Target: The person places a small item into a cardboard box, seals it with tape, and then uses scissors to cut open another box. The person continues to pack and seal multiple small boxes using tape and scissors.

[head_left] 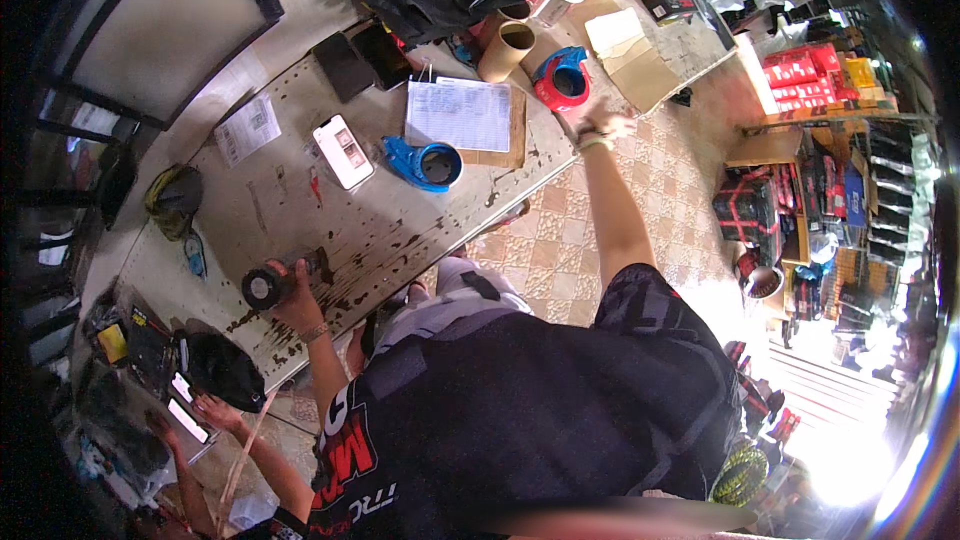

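While left hand [290,285] seemingly grips tape roll [262,287]

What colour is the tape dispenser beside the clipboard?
Blue, seen in the head view: the tape dispenser beside the clipboard.

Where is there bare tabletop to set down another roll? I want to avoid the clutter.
Bare patches: between the white phone and the black tape roll held by the left hand; also below the blue tape dispenser toward the table edge. Crowded: the far end by the clipboard, cardboard tubes and red dispenser near the right hand.
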Demonstrator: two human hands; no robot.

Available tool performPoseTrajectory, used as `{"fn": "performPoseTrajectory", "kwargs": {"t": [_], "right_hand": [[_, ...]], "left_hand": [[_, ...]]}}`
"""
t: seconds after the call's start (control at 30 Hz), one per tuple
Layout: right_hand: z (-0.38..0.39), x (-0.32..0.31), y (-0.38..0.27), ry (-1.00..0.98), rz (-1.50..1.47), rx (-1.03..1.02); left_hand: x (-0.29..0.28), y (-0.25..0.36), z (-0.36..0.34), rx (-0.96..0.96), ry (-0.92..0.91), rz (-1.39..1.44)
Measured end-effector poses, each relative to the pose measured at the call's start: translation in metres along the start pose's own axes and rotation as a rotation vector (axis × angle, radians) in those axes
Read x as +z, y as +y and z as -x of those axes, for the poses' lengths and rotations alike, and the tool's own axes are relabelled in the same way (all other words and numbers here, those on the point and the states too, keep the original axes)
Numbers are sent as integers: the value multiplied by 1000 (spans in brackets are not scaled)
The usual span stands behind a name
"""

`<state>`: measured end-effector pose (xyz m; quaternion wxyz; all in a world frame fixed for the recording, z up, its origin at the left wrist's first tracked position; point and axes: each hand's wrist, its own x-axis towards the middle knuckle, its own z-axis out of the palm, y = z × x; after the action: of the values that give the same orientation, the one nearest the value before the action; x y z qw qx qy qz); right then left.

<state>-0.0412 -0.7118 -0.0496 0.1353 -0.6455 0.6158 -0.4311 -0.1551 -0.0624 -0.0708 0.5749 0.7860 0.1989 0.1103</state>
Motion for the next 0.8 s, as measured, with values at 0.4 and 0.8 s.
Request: {"fn": "performPoseTrajectory", "kwargs": {"t": [0.4,0.8], "right_hand": [[-254,186,164,-332,-862,706],[-122,-170,-47,56,-1176,-229]], "left_hand": [[59,82,26,82,239,-304],[28,75,19,428,161,-133]]}}
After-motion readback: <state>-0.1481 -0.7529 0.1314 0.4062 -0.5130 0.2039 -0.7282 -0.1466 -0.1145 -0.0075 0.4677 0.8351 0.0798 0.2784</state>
